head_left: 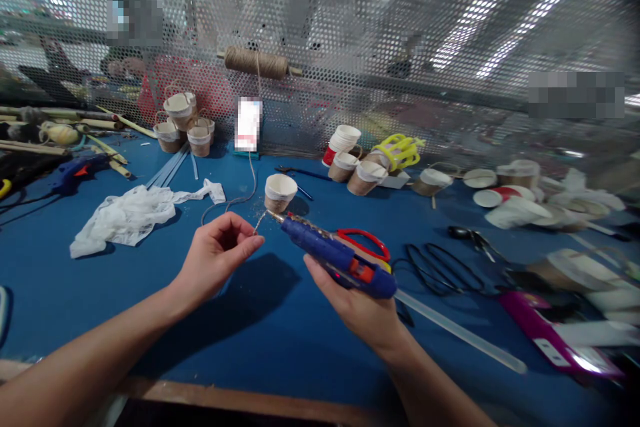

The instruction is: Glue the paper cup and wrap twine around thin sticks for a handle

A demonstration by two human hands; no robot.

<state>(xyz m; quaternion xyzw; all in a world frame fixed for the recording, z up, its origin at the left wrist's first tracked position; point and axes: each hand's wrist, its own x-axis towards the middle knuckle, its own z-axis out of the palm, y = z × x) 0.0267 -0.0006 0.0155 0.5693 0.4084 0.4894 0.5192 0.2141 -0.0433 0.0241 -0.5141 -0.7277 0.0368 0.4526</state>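
Head view, noted; where does the work stand?

One cup [280, 196] stands upright on the blue table [245, 353], just beyond the nozzle [275, 217]; its brown body and white rim are in place; no loop handle shows on it, so I judge it unfinished; gluing appears under way.

And the hands?

Left hand [216, 248] pinches a thin strand [259, 222] between thumb and fingers; right hand [357, 313] grasps the glue gun [325, 245]; the nozzle meets the strand's tip or nearly so; I cannot tell whether the trigger is pressed.

What looks done?

Left-side cups [200, 142], some with loop handles, appear finished; nothing joined to the middle cup is visible.

Counts?

Glue guns, two, the spare gun [74, 175] lying at far left; twine roll [256, 61], one; scissors [376, 238], one; left-side cups, at least three, overlapping; brown cups [367, 179] near the paper-cup stack [345, 137], two; the right-hand heap [520, 199] is blurred; its number stays unrecorded.
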